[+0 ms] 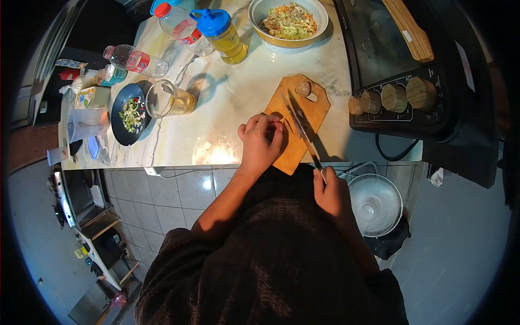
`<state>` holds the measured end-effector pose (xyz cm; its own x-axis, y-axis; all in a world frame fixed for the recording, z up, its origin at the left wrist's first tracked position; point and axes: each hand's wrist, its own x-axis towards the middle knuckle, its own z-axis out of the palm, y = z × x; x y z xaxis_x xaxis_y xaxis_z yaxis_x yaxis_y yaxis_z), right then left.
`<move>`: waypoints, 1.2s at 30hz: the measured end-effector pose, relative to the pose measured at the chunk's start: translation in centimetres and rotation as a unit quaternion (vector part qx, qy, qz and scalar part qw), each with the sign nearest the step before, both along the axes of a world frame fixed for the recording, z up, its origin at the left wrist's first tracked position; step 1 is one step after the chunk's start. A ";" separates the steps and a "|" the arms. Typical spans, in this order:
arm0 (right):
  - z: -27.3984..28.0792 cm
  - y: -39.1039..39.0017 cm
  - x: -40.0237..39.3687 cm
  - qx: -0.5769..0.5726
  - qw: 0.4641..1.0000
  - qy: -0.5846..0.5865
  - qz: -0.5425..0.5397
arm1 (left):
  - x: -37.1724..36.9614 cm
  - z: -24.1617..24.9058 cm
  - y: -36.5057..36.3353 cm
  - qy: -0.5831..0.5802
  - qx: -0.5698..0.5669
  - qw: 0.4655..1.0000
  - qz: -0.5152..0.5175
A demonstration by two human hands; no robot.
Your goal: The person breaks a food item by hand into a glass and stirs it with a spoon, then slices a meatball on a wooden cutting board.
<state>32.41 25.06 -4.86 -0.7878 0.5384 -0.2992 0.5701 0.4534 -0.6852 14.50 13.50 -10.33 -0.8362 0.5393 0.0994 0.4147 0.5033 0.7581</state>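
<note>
A wooden cutting board point(291, 157) lies at the counter's front edge, angled away from me. My right hand point(331, 190) is closed around the handle of a knife point(304, 132), whose long blade slants across the board with its tip toward the far end. To the left of the blade, my left hand point(262, 142) rests at the board's left edge with its fingers curled and pinched together. What they hold is hidden, though a thin sliver shows by the fingertips. A small round brownish piece of food point(303, 88) sits near the board's handle hole.
A bowl of shredded vegetables point(290, 24) stands at the back. Leftward are a blue-lidded oil jug point(222, 38), plastic bottles point(135, 59), a glass mug point(170, 100) and a dark plate point(122, 132) of chopped pieces. An oven point(398, 92) borders the right; a fan point(375, 206) stands below.
</note>
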 end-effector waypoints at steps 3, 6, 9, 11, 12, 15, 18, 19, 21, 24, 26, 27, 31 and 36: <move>-0.6 1.0 0.6 0.075 0.997 -0.023 -0.006 | 0.0 0.6 0.0 0.018 0.003 1.000 0.004; -0.5 2.0 0.9 0.106 0.993 -0.056 -0.008 | 0.0 0.8 -0.2 0.052 -0.009 0.999 -0.009; -0.9 2.5 1.3 0.120 0.990 -0.073 0.002 | 0.0 1.3 -0.2 0.056 -0.026 0.998 -0.017; -1.0 2.7 1.4 0.128 0.988 -0.085 0.004 | 0.1 1.1 0.0 0.065 -0.027 0.997 -0.012; -1.3 2.7 1.4 0.117 0.990 -0.075 0.009 | 0.1 1.1 0.1 0.073 -0.029 0.997 -0.008; -0.9 2.5 1.1 0.082 0.995 -0.049 0.019 | 0.3 1.4 0.1 0.076 -0.035 0.996 -0.009; -1.3 2.4 1.2 0.052 0.998 -0.015 0.030 | 0.3 1.4 -0.1 0.084 -0.053 0.995 -0.002; -1.5 2.4 1.2 0.036 0.999 -0.007 0.028 | 0.3 1.3 -0.2 0.085 -0.052 0.995 -0.001; -1.6 2.7 1.1 0.020 0.999 0.002 0.030 | 0.2 1.2 -0.3 0.082 -0.050 0.995 0.007; -1.4 3.3 0.5 0.017 1.000 0.007 0.020 | 0.4 1.5 -0.3 0.081 -0.053 0.995 -0.002; -1.6 3.8 0.3 0.027 0.999 0.011 0.023 | 0.5 1.4 -0.3 0.073 -0.047 0.996 -0.003; -1.6 3.9 0.2 0.027 0.999 0.012 0.025 | 0.6 1.3 -0.3 0.064 -0.041 0.997 -0.006; -1.4 4.4 0.0 0.011 0.999 0.032 0.034 | 0.6 0.9 -0.5 0.075 -0.045 0.996 -0.006; -0.9 4.9 0.1 -0.011 0.999 0.021 0.039 | 0.5 1.9 0.1 0.086 -0.046 0.994 -0.037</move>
